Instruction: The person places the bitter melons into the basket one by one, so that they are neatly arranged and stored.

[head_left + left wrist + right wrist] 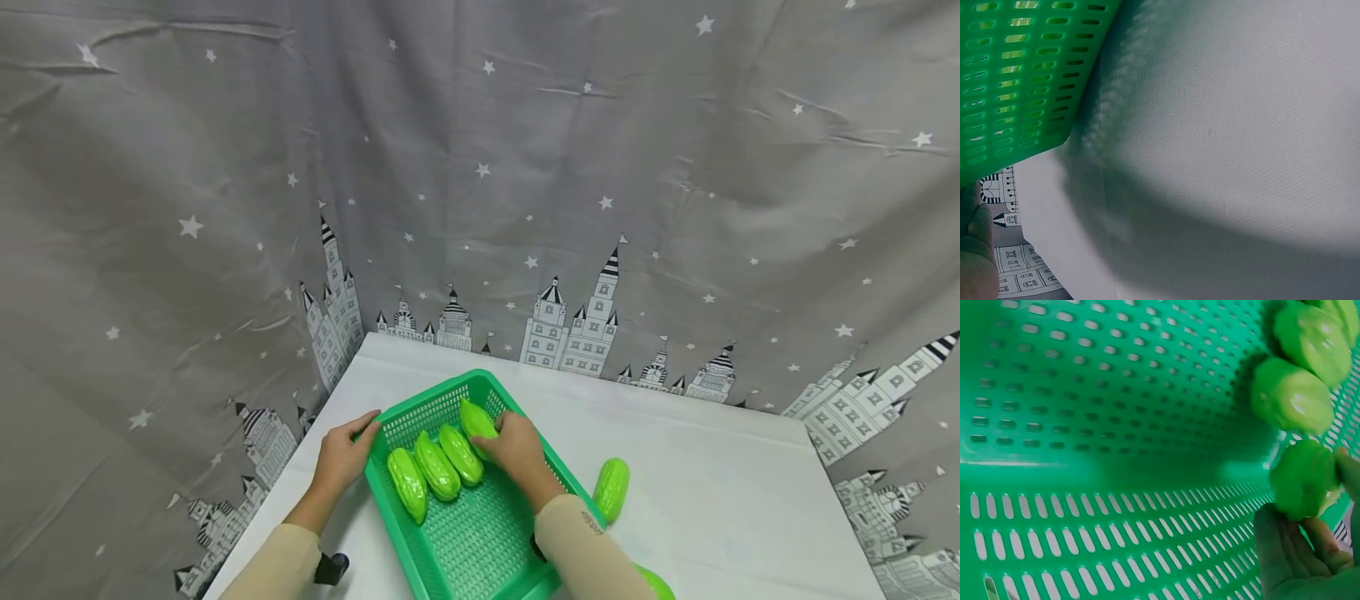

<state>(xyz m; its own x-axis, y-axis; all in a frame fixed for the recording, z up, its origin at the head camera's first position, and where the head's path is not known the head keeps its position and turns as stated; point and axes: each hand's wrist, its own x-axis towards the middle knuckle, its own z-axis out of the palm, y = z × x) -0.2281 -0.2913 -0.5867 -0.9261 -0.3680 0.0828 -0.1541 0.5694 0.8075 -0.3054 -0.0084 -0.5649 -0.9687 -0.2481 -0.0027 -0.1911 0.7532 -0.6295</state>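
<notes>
My right hand [519, 450] is inside the green plastic basket [397, 546], its fingers and thumb gripping a bright green bitter melon [477, 418] near the far right corner. The right wrist view shows this bitter melon [1304, 480] between thumb and fingers, close to the slotted side wall. Three more lie side by side to its left: a near one [455, 454], a middle one [437, 468] and a leftmost one [407, 483]. At the basket's far left corner, my left hand [347, 454] holds the rim. The left wrist view shows only part of that hand [975, 250].
Right of the basket, another bitter melon [612, 489] lies on the white table [720, 492]. A further green one [655, 582] shows partly beyond the right sleeve. A grey curtain [480, 167] with stars and castles hangs behind and beside the table.
</notes>
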